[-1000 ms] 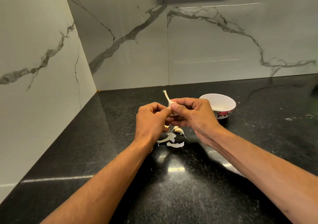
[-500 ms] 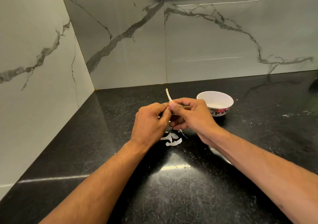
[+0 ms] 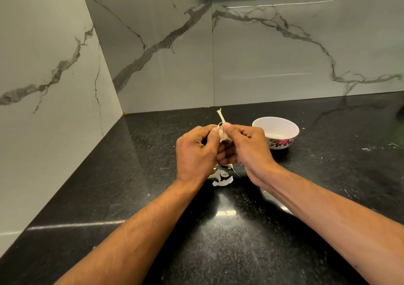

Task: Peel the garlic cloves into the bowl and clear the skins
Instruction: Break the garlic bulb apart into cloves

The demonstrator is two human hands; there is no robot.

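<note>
Over a black speckled countertop (image 3: 131, 197), the person's two hands meet around a garlic clove (image 3: 222, 132), which sits pinched between them just above the counter. The left hand (image 3: 196, 153) has its fingers curled in, with thumb and fingertips gripping the clove's left side; the right hand (image 3: 244, 149) likewise curls round it, its thumb pressed against the clove's upper right. A thin dry stalk of skin (image 3: 220, 116) sticks up from the clove above the thumbs, tilted slightly to the left. Below the hands, a few pale, curled skins (image 3: 222, 180) lie on the counter, partly hidden by the left wrist; something pale with a thin tail shows just beneath the right hand, but what it is cannot be told. A white bowl (image 3: 275, 129) with a red flower pattern near its base stands on the counter just to the right of the right hand, apart from it. Grey-veined marble wall tiles (image 3: 262, 55) rise behind and to the left of the counter.
</note>
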